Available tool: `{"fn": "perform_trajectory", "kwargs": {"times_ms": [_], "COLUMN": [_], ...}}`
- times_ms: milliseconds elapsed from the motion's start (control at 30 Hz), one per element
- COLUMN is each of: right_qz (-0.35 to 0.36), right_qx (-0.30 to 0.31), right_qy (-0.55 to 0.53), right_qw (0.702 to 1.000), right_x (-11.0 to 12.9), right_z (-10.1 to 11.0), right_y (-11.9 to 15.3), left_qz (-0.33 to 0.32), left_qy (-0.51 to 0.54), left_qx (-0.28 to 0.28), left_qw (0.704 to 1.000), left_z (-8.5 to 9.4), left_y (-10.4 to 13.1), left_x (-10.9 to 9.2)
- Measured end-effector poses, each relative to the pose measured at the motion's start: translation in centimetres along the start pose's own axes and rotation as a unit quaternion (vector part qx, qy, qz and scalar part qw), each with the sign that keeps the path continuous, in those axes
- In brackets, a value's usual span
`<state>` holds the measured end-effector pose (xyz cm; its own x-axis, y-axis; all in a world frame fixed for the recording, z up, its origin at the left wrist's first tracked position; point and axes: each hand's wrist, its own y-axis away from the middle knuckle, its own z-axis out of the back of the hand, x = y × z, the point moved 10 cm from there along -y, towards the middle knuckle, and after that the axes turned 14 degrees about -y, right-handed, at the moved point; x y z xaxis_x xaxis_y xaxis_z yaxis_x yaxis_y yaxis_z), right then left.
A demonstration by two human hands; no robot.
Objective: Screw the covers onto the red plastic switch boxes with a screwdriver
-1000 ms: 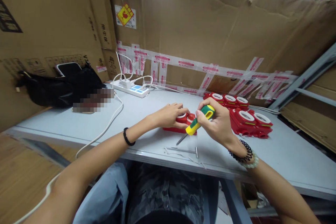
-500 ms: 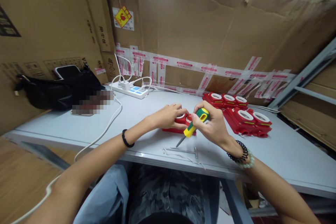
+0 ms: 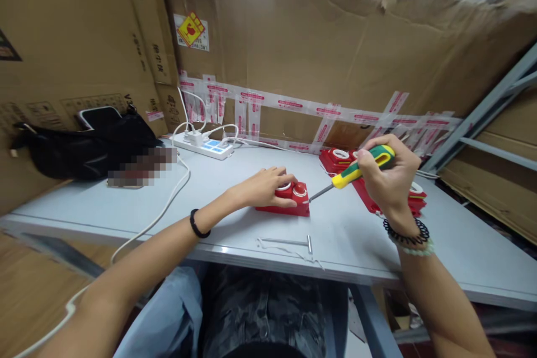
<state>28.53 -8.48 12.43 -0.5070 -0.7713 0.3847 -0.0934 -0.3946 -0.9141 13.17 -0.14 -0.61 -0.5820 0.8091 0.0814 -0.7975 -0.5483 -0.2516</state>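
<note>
A pale grey table (image 3: 126, 201) carries a red part (image 3: 289, 204) near its middle, with more red parts (image 3: 339, 159) grouped toward the back right. A white power strip (image 3: 203, 146) lies at the back edge, a black bag (image 3: 84, 145) at the left end. A metal rod (image 3: 285, 242) rests by the front edge.

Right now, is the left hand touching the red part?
Touching. The head view shows the left hand resting on top of the red part, fingers curled over it.
</note>
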Motion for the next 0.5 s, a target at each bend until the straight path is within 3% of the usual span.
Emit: {"fn": "perform_trajectory", "kwargs": {"times_ms": [167, 500], "right_qz": [-0.006, -0.011], "right_qx": [0.013, 0.016], "right_qy": [0.020, 0.020], "right_qw": [1.000, 1.000], "right_x": [-1.17, -1.03], "right_z": [-0.41, -0.48], "right_y": [-0.08, -0.01], "left_qz": [-0.002, -0.006], "left_qy": [-0.004, -0.002], "left_qx": [0.002, -0.005], "left_qw": [1.000, 1.000], "left_z": [0.09, 0.01], "left_y": [0.01, -0.05], "left_x": [-0.07, -0.08]}}
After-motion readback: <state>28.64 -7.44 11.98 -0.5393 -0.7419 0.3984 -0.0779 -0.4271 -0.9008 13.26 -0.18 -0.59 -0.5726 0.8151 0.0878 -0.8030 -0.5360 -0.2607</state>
